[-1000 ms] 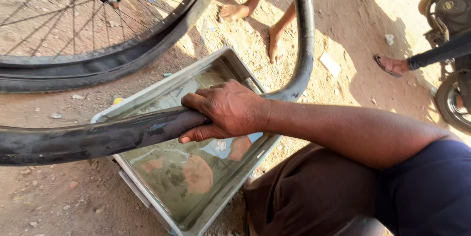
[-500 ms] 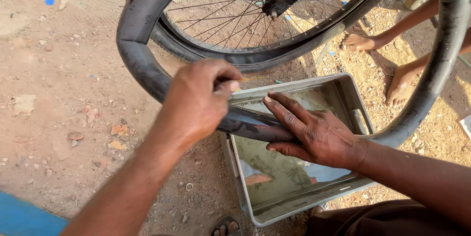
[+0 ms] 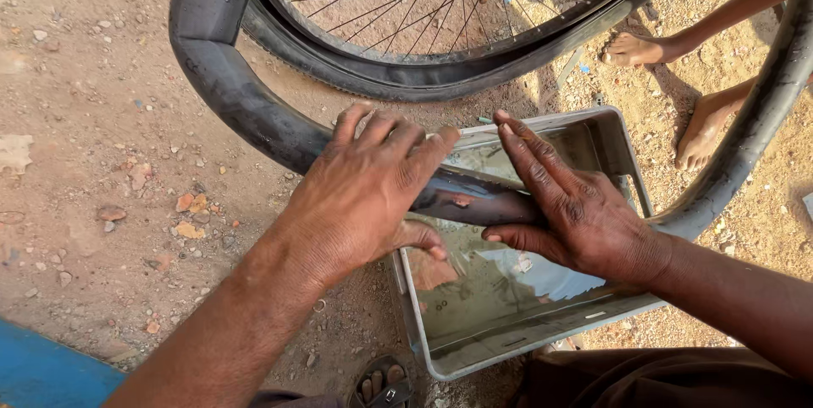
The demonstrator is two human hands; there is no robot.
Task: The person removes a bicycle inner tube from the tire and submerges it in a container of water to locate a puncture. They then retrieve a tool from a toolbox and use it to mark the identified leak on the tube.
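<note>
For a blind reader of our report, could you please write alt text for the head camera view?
Two bare hands, left hand and right hand, press a black inner tube into the water of a grey rectangular tray on dusty ground. A spoked bicycle wheel lies behind it, and another person's bare feet stand at the upper right.

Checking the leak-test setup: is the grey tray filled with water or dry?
Filled. The grey tray holds water that mirrors the hands, and the inner tube dips into it.

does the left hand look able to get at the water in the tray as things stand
Probably yes: the left hand grips the inner tube at the tray edge, and open water lies uncovered just beneath it.
</note>
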